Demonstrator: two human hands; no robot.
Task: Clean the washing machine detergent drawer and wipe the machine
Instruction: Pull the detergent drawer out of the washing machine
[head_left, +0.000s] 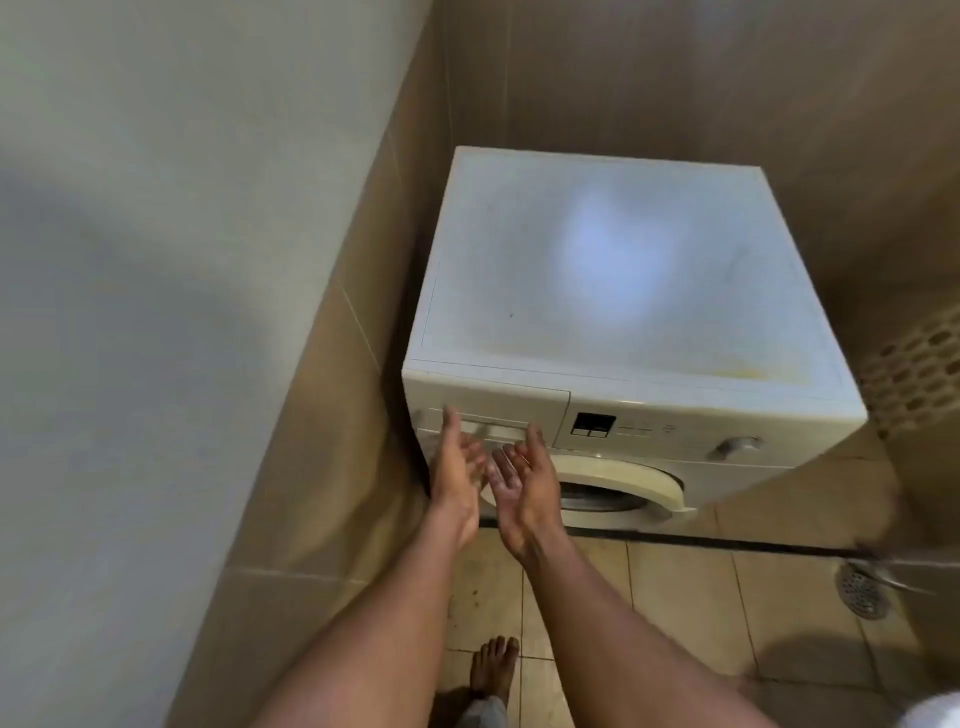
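Observation:
A white front-loading washing machine (623, 291) stands in a tiled corner, its flat top bare with faint yellowish stains near the front edge. The detergent drawer (498, 402) sits closed at the upper left of the front panel. My left hand (454, 478) and my right hand (524, 488) are both held palm-up with fingers spread, just in front of the drawer, holding nothing. The left fingertips reach the drawer's lower edge. Below them the round door (623, 493) is partly visible.
A small display (592, 423) and a dial knob (737, 446) sit on the panel to the right. A tiled wall (332, 415) closes in on the left. A round floor drain (862, 590) lies at the right, and my bare foot (493, 667) stands on the floor tiles.

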